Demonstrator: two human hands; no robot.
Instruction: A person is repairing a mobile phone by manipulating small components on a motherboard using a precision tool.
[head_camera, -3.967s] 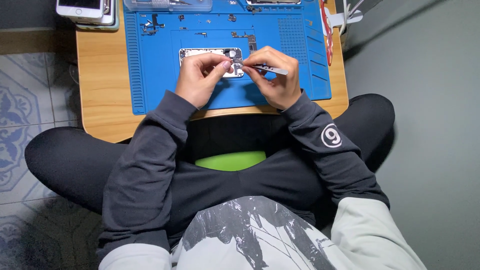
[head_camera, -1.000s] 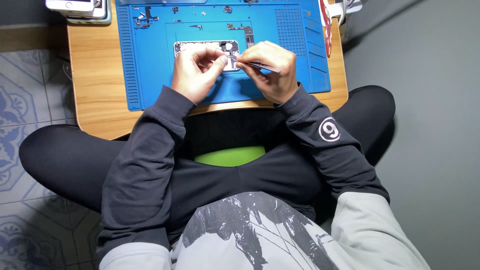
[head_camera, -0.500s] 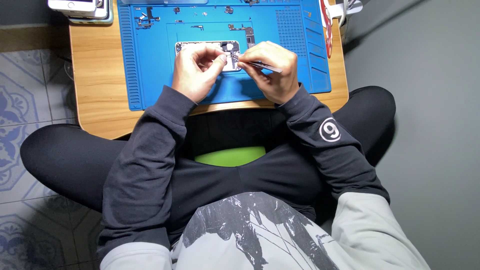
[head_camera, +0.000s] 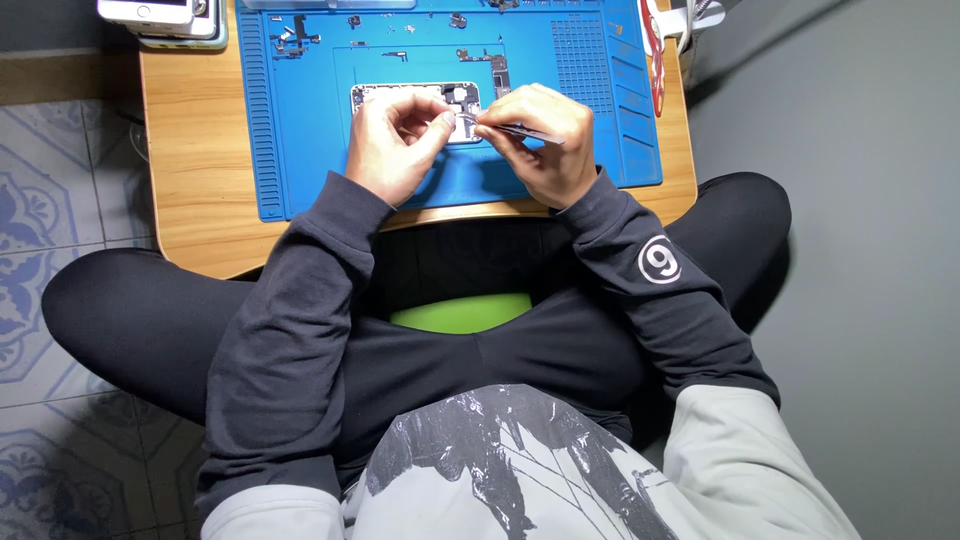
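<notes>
One opened phone body lies on the blue work mat, near the middle of the tabletop. The left hand rests on the phone's near edge, its fingers curled narrow and pinching a small pale part just above the body. The right hand sits just beside it, fingers closed on one thin pair of tweezers whose tip meets that part. Several tiny loose components are scattered along the mat's far edge. At the tabletop's far left corner, two phones are stacked. One red-handled tool lies by the far right corner.
</notes>
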